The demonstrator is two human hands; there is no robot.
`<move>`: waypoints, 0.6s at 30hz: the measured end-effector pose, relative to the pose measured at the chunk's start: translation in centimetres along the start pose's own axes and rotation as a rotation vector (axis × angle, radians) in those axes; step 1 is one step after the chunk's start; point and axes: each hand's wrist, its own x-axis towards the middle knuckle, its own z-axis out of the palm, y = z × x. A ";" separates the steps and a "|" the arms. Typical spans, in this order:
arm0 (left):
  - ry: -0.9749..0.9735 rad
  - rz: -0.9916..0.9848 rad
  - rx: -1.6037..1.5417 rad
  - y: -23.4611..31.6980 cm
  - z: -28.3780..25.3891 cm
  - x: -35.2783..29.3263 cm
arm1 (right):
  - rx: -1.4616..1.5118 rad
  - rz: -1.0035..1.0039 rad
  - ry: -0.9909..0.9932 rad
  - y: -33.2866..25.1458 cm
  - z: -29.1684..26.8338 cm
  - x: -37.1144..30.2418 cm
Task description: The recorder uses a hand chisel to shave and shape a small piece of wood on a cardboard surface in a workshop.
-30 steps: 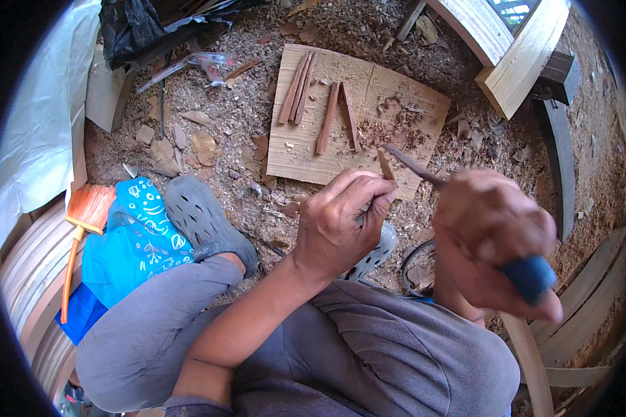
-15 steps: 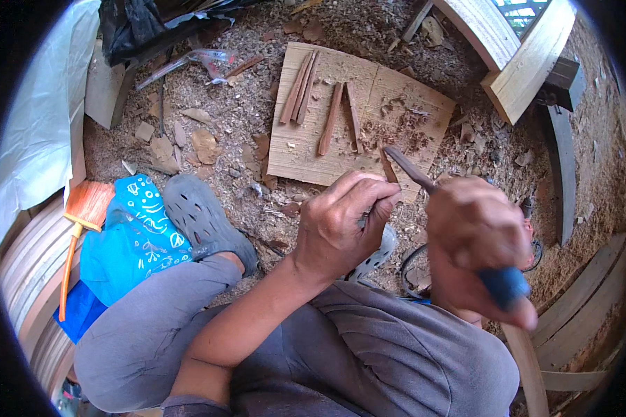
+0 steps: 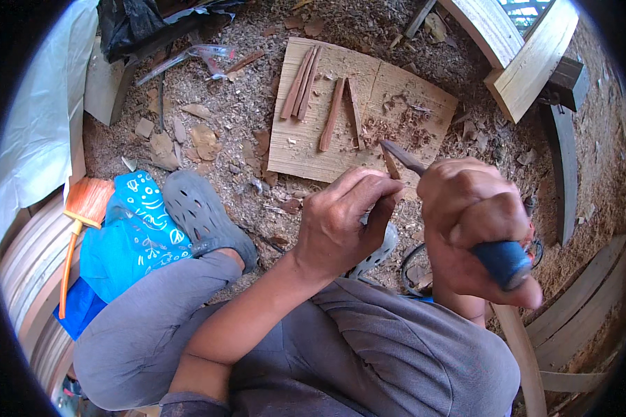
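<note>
My left hand [image 3: 341,215] is closed in a pinch on a thin brown wood strip [image 3: 391,167], whose far end sticks out beyond the fingertips. In my right hand [image 3: 469,208] is a knife with a blue handle [image 3: 502,265], fist wrapped round it. Its dark blade [image 3: 403,157] points away to the left, the tip close by the strip's end; whether they touch I cannot tell. Just beyond both hands lies a pale wooden board [image 3: 292,154]. On it rest three brown strips [image 3: 301,85] side by side, two more strips [image 3: 332,117] near its middle and curled shavings [image 3: 403,125].
Sawdust and dry leaves [image 3: 203,139] cover the ground. To the left are a grey clog [image 3: 200,208] on my foot, a blue printed cloth [image 3: 135,222] and an orange-handled brush [image 3: 76,240]. Timber pieces [image 3: 532,69] stand at the far right; planks [image 3: 577,313] lie nearer.
My right hand has shifted slightly away from me with the knife, and its earlier blur is gone. My left hand keeps nearly the same place, still pinching the strip.
</note>
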 end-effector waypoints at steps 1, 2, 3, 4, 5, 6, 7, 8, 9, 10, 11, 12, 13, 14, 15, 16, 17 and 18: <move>0.000 0.002 0.002 -0.1 0.0 0.0 | 0.015 0.022 -0.044 0.0 0.1 0.3; -0.001 0.012 -0.004 -0.2 0.2 0.1 | 0.009 -0.011 -0.014 -0.7 0.1 0.4; 0.000 0.024 -0.011 -0.2 0.4 0.1 | 0.004 -0.013 -0.015 -0.7 -0.1 0.1; 0.000 0.028 -0.017 0.0 0.4 0.1 | -0.005 -0.001 -0.021 -0.6 -0.3 -0.5; -0.002 0.009 -0.006 -0.2 0.2 -0.1 | 0.000 0.009 -0.025 -0.2 -0.3 -0.9; -0.003 -0.010 0.004 -0.3 0.0 -0.1 | 0.008 0.005 -0.025 -0.2 -0.4 -0.9; 0.000 -0.008 0.012 -0.5 -0.2 -0.1 | 0.031 0.008 -0.038 -0.5 -0.6 -1.1; -0.001 -0.004 0.011 -0.4 -0.2 -0.3 | 0.052 0.019 -0.050 -1.0 -0.8 -1.2; -0.001 -0.001 0.012 -0.3 -0.2 -0.5 | 0.076 0.031 -0.061 -1.3 -0.6 -1.1; 0.019 0.032 0.034 -0.7 -0.2 -0.5 | 0.100 -0.036 -0.089 -1.5 -0.3 -0.8; 0.022 0.038 0.016 -0.2 0.1 -0.2 | 0.082 -0.038 -0.096 -1.4 -0.3 -0.6; 0.013 0.025 -0.002 -0.1 0.2 -0.1 | 0.012 -0.010 -0.054 -0.4 -0.1 -0.8; 0.003 0.011 -0.019 0.1 0.1 0.1 | -0.057 0.017 -0.010 0.1 -0.1 -0.9; 0.008 0.003 -0.010 0.1 -0.1 0.0 | -0.056 0.015 -0.012 0.0 -0.1 -0.9; 0.010 0.005 -0.008 0.0 -0.1 0.0 | -0.017 0.000 -0.023 -0.2 -0.1 -0.7; 0.011 0.023 -0.005 -0.3 -0.1 0.2 | 0.022 -0.016 -0.035 -0.6 -0.1 -0.5; 0.011 0.034 -0.001 -0.4 0.0 0.1 | 0.063 -0.025 -0.045 -1.1 0.0 -0.3; 0.027 0.016 -0.004 -0.3 0.1 0.0 | 0.104 -0.014 -0.107 -1.8 0.6 0.5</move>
